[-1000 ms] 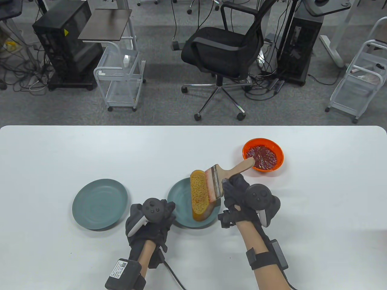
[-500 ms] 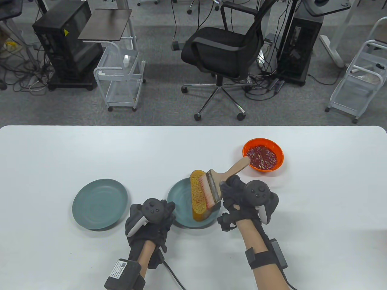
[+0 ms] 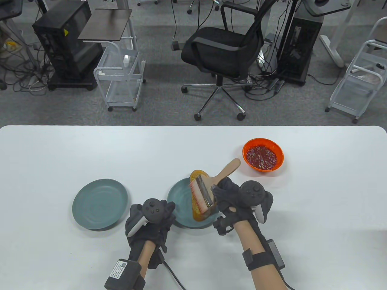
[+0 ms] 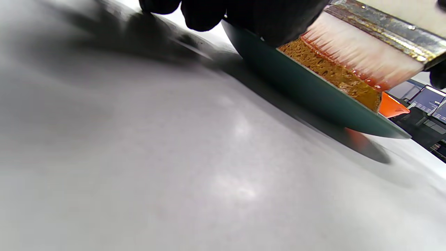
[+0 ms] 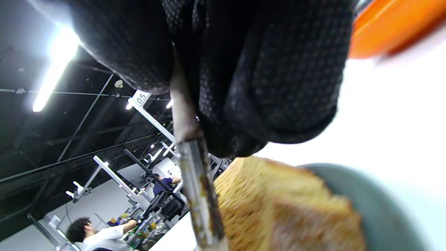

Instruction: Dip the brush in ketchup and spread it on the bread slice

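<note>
A brown bread slice [image 3: 197,210] lies on a teal plate [image 3: 178,196] near the table's front middle. My right hand [image 3: 220,188] grips the wooden handle of a wide brush [image 3: 208,193]. Its reddened bristles [image 3: 197,191] press on the top of the slice. My left hand [image 3: 167,210] holds the plate's left rim. An orange bowl of ketchup [image 3: 263,155] stands to the back right. In the left wrist view the bristles [image 4: 355,55] lie on the bread [image 4: 334,75] with red at their tips. In the right wrist view the brush [image 5: 200,195] stands against the bread [image 5: 278,209].
A second teal plate [image 3: 99,204], with nothing on it, sits to the left of my left hand. The white table [image 3: 90,151] ends at its far edge, with an office chair [image 3: 223,51] and carts behind it.
My right hand has drawn the brush left and toward me across the bread; the handle's end has moved away from the ketchup bowl. The left hand and the plate have not moved.
</note>
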Available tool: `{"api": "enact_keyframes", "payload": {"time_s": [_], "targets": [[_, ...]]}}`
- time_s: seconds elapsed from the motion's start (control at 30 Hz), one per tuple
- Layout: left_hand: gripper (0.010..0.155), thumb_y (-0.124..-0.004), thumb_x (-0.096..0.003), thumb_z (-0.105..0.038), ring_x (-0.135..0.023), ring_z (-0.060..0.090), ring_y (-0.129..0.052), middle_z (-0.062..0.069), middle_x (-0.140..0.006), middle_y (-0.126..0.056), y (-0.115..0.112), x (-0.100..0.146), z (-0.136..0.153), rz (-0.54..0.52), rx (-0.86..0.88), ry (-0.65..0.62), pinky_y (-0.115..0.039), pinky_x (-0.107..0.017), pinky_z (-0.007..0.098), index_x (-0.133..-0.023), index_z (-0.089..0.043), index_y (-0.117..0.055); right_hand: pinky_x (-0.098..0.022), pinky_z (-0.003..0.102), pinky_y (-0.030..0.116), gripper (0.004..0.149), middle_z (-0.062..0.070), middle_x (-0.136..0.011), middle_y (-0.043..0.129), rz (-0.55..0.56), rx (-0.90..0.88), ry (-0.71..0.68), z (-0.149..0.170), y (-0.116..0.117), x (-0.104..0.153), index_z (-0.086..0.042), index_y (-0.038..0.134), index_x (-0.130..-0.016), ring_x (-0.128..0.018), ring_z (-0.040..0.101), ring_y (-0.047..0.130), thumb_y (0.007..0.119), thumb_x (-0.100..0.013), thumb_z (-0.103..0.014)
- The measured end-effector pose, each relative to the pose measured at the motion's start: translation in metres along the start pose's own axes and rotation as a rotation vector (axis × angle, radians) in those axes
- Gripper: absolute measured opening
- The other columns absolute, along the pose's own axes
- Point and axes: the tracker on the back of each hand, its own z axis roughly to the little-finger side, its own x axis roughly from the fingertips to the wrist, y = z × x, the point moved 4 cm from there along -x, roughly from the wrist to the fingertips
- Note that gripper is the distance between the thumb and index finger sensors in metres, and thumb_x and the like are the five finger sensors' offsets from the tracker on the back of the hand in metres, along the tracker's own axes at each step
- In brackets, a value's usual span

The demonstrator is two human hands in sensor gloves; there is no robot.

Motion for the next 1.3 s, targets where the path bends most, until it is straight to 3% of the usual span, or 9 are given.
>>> {"api": "enact_keyframes", "payload": {"time_s": [0.13, 0.2, 0.37, 0.53, 0.73, 0.93, 1.07, 1.17, 1.3], "targets": [[0.052, -0.063, -0.065, -0.04, -0.109, 0.045, -0.039, 0.015, -0.119, -0.047, 0.0, 0.0, 0.0, 0.002, -0.002, 0.002, -0.036, -0.072, 0.06, -0.114, -0.024, -0.056, -0.024, 0.032, 0.098, 0.046, 0.021, -0.069, 0.091, 0.093, 0.044, -0.016, 0.004, -0.022, -0.002, -0.005, 0.078, -0.086, -0.041, 0.028, 0.111, 0.088, -0.05, -0.032], [0.052, -0.063, -0.065, -0.04, -0.109, 0.045, -0.039, 0.015, -0.119, -0.047, 0.0, 0.0, 0.0, 0.002, -0.004, 0.003, -0.036, -0.072, 0.06, -0.114, -0.024, -0.056, -0.024, 0.032, 0.098, 0.046, 0.021, -0.069, 0.091, 0.094, -0.024, 0.003, 0.006, -0.023, -0.002, -0.005, 0.078, -0.086, -0.041, 0.028, 0.111, 0.088, -0.05, -0.032], [0.052, -0.063, -0.065, -0.04, -0.109, 0.045, -0.039, 0.016, -0.119, -0.047, 0.0, 0.0, 0.0, 0.003, -0.003, 0.004, -0.036, -0.071, 0.06, -0.114, -0.024, -0.056, -0.023, 0.033, 0.098, 0.046, 0.022, -0.069, 0.091, -0.032, -0.166, 0.034, 0.004, 0.006, 0.0, -0.004, 0.078, -0.086, -0.041, 0.03, 0.111, 0.088, -0.05, -0.031], [0.052, -0.063, -0.065, -0.04, -0.109, 0.045, -0.039, 0.016, -0.119, -0.047, 0.0, 0.0, 0.0, 0.004, -0.003, 0.004, -0.036, -0.072, 0.06, -0.114, -0.024, -0.056, -0.024, 0.033, 0.098, 0.046, 0.022, -0.068, 0.092, -0.047, -0.083, 0.019, 0.002, 0.015, 0.002, -0.004, 0.079, -0.085, -0.041, 0.03, 0.111, 0.088, -0.05, -0.031], [0.052, -0.063, -0.065, -0.039, -0.109, 0.045, -0.039, 0.016, -0.119, -0.047, -0.001, 0.0, 0.0, 0.007, -0.01, 0.0, -0.036, -0.072, 0.06, -0.114, -0.024, -0.055, -0.024, 0.032, 0.098, 0.046, 0.021, -0.069, 0.092, 0.124, 0.084, -0.029, -0.001, -0.028, -0.003, -0.005, 0.079, -0.085, -0.041, 0.029, 0.111, 0.088, -0.05, -0.032], [0.052, -0.063, -0.0651, -0.039, -0.109, 0.045, -0.038, 0.016, -0.119, -0.047, -0.001, 0.0, 0.0, 0.01, -0.001, -0.003, -0.036, -0.072, 0.06, -0.114, -0.024, -0.055, -0.027, 0.036, 0.096, 0.046, 0.021, -0.073, 0.09, 0.275, 0.0, -0.006, -0.002, -0.081, -0.023, -0.007, 0.077, -0.088, -0.045, 0.031, 0.109, 0.087, -0.051, -0.031], [0.052, -0.063, -0.065, -0.039, -0.109, 0.045, -0.038, 0.015, -0.119, -0.047, -0.002, 0.0, 0.0, 0.014, 0.008, -0.005, -0.036, -0.072, 0.059, -0.114, -0.024, -0.055, -0.028, 0.035, 0.097, 0.045, 0.02, -0.074, 0.09, 0.364, 0.212, -0.006, -0.008, -0.122, -0.054, -0.008, 0.078, -0.088, -0.047, 0.031, 0.11, 0.087, -0.051, -0.032], [0.052, -0.064, -0.0651, -0.04, -0.11, 0.043, -0.037, 0.014, -0.119, -0.047, -0.001, -0.001, 0.002, 0.022, 0.025, -0.004, -0.036, -0.072, 0.059, -0.114, -0.025, -0.055, -0.029, 0.035, 0.098, 0.045, 0.02, -0.074, 0.091, 0.384, 0.382, 0.012, -0.004, -0.134, -0.077, -0.008, 0.078, -0.088, -0.047, 0.03, 0.111, 0.088, -0.051, -0.031], [0.052, -0.064, -0.065, -0.04, -0.11, 0.043, -0.037, 0.014, -0.119, -0.047, -0.001, -0.001, 0.002, 0.023, 0.024, -0.005, -0.035, -0.072, 0.059, -0.114, -0.024, -0.055, -0.029, 0.035, 0.098, 0.045, 0.02, -0.074, 0.091, 0.355, 0.572, 0.067, 0.02, -0.126, -0.105, -0.008, 0.079, -0.088, -0.047, 0.03, 0.111, 0.088, -0.05, -0.031]]}}
